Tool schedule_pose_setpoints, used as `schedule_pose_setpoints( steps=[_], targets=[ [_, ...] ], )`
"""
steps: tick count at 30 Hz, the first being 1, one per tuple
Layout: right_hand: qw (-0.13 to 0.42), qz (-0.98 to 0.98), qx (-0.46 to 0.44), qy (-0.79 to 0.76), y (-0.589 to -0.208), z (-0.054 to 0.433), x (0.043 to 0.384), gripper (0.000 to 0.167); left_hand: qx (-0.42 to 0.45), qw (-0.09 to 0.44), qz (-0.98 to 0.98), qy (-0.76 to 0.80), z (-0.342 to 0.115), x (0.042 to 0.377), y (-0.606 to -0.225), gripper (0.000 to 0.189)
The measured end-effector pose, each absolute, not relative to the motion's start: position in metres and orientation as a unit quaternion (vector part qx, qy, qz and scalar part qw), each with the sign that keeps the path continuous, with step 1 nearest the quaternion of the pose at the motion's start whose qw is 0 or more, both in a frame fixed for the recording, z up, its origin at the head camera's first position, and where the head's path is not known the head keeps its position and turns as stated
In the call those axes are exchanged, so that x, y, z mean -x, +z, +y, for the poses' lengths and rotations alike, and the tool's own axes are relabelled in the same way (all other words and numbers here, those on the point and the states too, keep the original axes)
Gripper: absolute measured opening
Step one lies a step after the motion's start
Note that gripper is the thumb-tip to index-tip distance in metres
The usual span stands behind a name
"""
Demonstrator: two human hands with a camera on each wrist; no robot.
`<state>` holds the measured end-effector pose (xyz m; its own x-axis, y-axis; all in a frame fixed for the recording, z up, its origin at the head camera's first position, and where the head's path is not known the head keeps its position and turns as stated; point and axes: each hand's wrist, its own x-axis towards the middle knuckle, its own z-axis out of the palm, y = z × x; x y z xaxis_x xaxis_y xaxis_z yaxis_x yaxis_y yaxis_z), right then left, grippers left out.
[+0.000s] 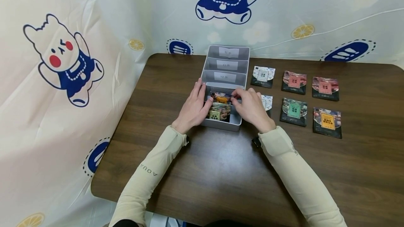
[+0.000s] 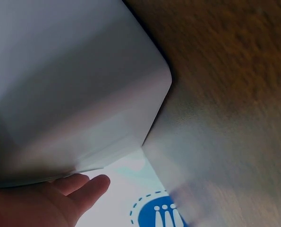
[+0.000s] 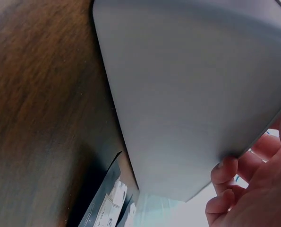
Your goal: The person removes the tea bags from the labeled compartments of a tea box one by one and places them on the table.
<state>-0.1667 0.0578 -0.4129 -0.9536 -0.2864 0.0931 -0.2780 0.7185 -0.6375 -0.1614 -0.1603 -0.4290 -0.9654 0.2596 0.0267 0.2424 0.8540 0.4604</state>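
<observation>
A long grey divided box (image 1: 221,125) stands on the table, its far compartments bearing white labels. In its near part lie a sachet with an orange label (image 1: 222,99) and, in front of it, a sachet with a green label (image 1: 217,113). My right hand (image 1: 252,106) reaches over the right rim and pinches the right end of the orange-labelled sachet between thumb and fingers. Along the left rim rests my left hand (image 1: 193,107), fingers straight, thumb reaching in at the sachets' left edge. Both wrist views mostly show the box's grey side wall (image 3: 178,94), with fingers at its rim.
Right of the box, several dark sachets lie in two rows: a white-labelled sachet (image 1: 263,76), red-labelled sachets (image 1: 294,81), a green-labelled sachet (image 1: 294,111) and an orange-labelled sachet (image 1: 327,122). My right hand partly covers another white-labelled sachet (image 1: 267,102). A printed curtain (image 1: 176,13) hangs behind the brown table (image 1: 217,171).
</observation>
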Motion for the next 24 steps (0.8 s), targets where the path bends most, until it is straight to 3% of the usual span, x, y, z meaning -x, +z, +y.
schedule_pose_setpoints(
  steps=[13, 24],
  targets=[
    [-0.007, 0.929, 0.152, -0.336, -0.414, 0.06, 0.166, 0.017, -0.128, 0.022, 0.963, 0.235, -0.16, 0.161, -0.429, 0.07],
    [-0.061, 0.915, 0.142, -0.373, -0.407, 0.071, 0.166, 0.019, -0.139, 0.011, 0.959, 0.247, -0.161, 0.161, -0.43, 0.061]
  ],
)
